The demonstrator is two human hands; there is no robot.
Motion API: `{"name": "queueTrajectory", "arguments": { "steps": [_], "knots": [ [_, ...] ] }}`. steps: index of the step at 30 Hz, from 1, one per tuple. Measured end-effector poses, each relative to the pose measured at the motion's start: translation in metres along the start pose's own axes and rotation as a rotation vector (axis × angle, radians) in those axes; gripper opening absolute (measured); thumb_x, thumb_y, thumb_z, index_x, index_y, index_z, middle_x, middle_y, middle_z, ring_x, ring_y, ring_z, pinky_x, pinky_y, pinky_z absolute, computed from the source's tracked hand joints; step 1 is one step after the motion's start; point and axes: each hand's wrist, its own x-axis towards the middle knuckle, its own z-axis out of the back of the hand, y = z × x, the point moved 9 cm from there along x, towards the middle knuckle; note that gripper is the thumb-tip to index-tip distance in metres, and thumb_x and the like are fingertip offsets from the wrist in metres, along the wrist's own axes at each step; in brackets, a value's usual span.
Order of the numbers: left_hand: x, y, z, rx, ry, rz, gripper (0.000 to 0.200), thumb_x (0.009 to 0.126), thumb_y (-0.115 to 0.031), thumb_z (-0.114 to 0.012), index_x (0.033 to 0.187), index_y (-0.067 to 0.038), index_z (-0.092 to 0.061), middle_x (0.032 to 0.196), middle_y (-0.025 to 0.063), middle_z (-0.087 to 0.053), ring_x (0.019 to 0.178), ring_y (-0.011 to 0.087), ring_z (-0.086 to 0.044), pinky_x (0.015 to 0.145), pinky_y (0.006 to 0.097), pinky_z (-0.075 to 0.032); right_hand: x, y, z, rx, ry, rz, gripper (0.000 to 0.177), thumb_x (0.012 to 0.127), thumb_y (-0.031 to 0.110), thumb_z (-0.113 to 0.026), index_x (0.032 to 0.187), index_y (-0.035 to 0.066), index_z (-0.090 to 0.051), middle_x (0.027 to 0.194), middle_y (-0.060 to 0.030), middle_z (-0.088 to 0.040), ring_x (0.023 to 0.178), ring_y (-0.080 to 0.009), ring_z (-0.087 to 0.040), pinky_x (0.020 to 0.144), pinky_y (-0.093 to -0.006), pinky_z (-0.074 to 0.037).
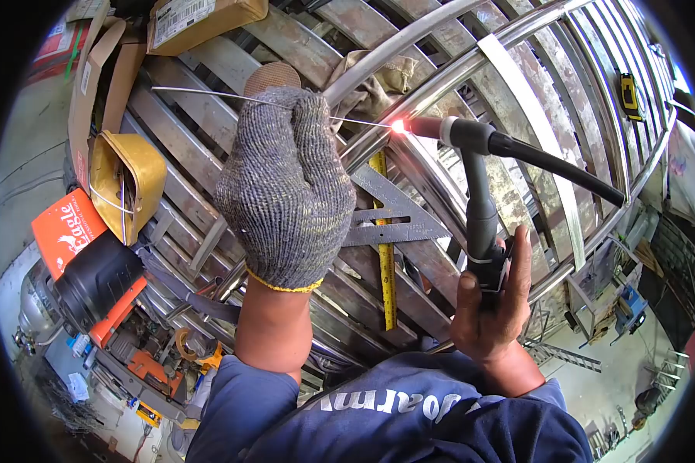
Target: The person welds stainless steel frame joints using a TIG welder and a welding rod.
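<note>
My left hand (287,181), in a grey knitted glove with a yellow cuff, is closed around a thin filler rod (197,92). The rod's tip reaches a bright glowing spot (398,126) on a shiny metal tube (440,77), where another tube (432,177) meets it. In my bare right hand (493,320) is the handle of a black TIG welding torch (480,204), its nozzle right at the glow. Thumb and one finger stand up beside the handle. Below the joint lie a flat triangular square (394,220) and a yellow tape rule (386,285).
Metal slats (347,309) form the bench top under the tubes. To the left are a yellow container (131,181), an orange box (66,228) and a cardboard box (201,23). A crumpled cloth (382,73) lies behind the joint. A yellow tape measure (631,96) sits far right.
</note>
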Motion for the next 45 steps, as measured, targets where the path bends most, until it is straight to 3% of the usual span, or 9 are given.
{"name": "queueTrajectory", "arguments": {
  "steps": [2, 17, 18, 19, 26, 36, 39, 42, 45],
  "knots": [
    [0.0, 0.0, 0.0, 0.016, 0.006, 0.001, 0.01, 0.105, -0.009, -0.066, 0.105, 0.0, -0.07, 0.086, 0.0093, -0.069, 0.071, 0.0163, -0.066, 0.067, 0.0316, -0.055, 0.002, 0.003, 0.001, -0.034, -0.011, 0.026, 0.071, 0.107, 0.011, -0.062, 0.161, -0.017, -0.026, 0.139, -0.032, -0.061, 0.102, -0.0248, -0.07, 0.091, -0.0353, -0.057],
    [0.002, -0.002, 0.0, -0.078, 0.027, 0.041, 0.008, 0.104, -0.006, -0.066, 0.106, 0.001, -0.07, 0.086, 0.0095, -0.069, 0.071, 0.0153, -0.066, 0.068, 0.0317, -0.055, 0.011, 0.011, -0.002, -0.137, 0.044, 0.058, 0.064, 0.107, 0.011, -0.063, 0.158, -0.016, -0.036, 0.142, -0.0329, -0.061, 0.117, -0.0291, -0.07, 0.101, -0.0358, -0.055],
    [-0.001, 0.005, -0.003, -0.145, 0.053, 0.172, 0.008, 0.104, -0.006, -0.066, 0.106, 0.001, -0.07, 0.087, 0.0114, -0.07, 0.073, 0.0163, -0.067, 0.07, 0.0318, -0.055, 0.006, 0.006, -0.001, -0.053, 0.041, 0.004, 0.066, 0.107, 0.011, -0.062, 0.159, -0.016, -0.033, 0.138, -0.0317, -0.063, 0.113, -0.0279, -0.07, 0.098, -0.0356, -0.056],
    [0.003, -0.008, 0.002, 0.044, -0.01, -0.065, 0.008, 0.104, -0.005, -0.066, 0.105, 0.001, -0.071, 0.088, 0.0124, -0.071, 0.074, 0.0176, -0.069, 0.07, 0.0322, -0.055, 0.003, 0.003, -0.001, 0.014, 0.002, -0.004, 0.069, 0.107, 0.011, -0.062, 0.161, -0.015, -0.029, 0.133, -0.0297, -0.065, 0.105, -0.0256, -0.07, 0.093, -0.0347, -0.057],
    [0.001, 0.0, 0.0, 0.019, 0.025, 0.04, 0.01, 0.104, -0.008, -0.067, 0.105, 0.001, -0.071, 0.087, 0.0127, -0.071, 0.071, 0.0193, -0.069, 0.068, 0.0331, -0.055, 0.003, 0.005, -0.001, -0.044, 0.014, 0.02, 0.071, 0.107, 0.011, -0.062, 0.162, -0.014, -0.027, 0.126, -0.0264, -0.067, 0.1, -0.023, -0.069, 0.089, -0.0342, -0.056],
    [0.001, 0.0, 0.0, -0.025, 0.06, 0.096, 0.01, 0.105, -0.008, -0.066, 0.105, 0.001, -0.07, 0.084, 0.0116, -0.07, 0.072, 0.0181, -0.07, 0.068, 0.0326, -0.056, 0.006, 0.01, -0.003, -0.118, 0.074, 0.085, 0.062, 0.107, 0.009, -0.061, 0.157, -0.017, -0.036, 0.15, -0.039, -0.054, 0.13, -0.0383, -0.066, 0.107, -0.0404, -0.054],
    [0.003, -0.002, 0.0, -0.03, 0.051, 0.044, 0.01, 0.105, -0.008, -0.066, 0.104, 0.0, -0.07, 0.084, 0.0116, -0.07, 0.071, 0.0183, -0.069, 0.068, 0.033, -0.055, 0.007, 0.01, -0.004, -0.148, 0.049, 0.053, 0.065, 0.106, 0.009, -0.062, 0.159, -0.016, -0.033, 0.143, -0.0351, -0.06, 0.119, -0.0327, -0.07, 0.1, -0.0379, -0.056],
    [0.001, -0.001, 0.001, 0.013, 0.045, 0.06, 0.01, 0.105, -0.009, -0.066, 0.104, 0.0, -0.07, 0.085, 0.0116, -0.069, 0.07, 0.0192, -0.068, 0.067, 0.0337, -0.055, -0.006, -0.004, -0.003, 0.006, -0.01, -0.021, 0.072, 0.107, 0.012, -0.061, 0.163, -0.014, -0.025, 0.127, -0.0257, -0.065, 0.099, -0.0218, -0.068, 0.087, -0.0336, -0.056],
    [0.002, -0.001, 0.001, 0.032, 0.039, 0.055, 0.011, 0.105, -0.009, -0.066, 0.104, 0.001, -0.07, 0.086, 0.0121, -0.07, 0.07, 0.0198, -0.068, 0.067, 0.0338, -0.054, -0.001, 0.001, -0.002, -0.053, -0.003, 0.005, 0.071, 0.107, 0.012, -0.061, 0.163, -0.014, -0.025, 0.128, -0.0265, -0.065, 0.102, -0.0233, -0.069, 0.089, -0.0348, -0.057]
  ]
}}
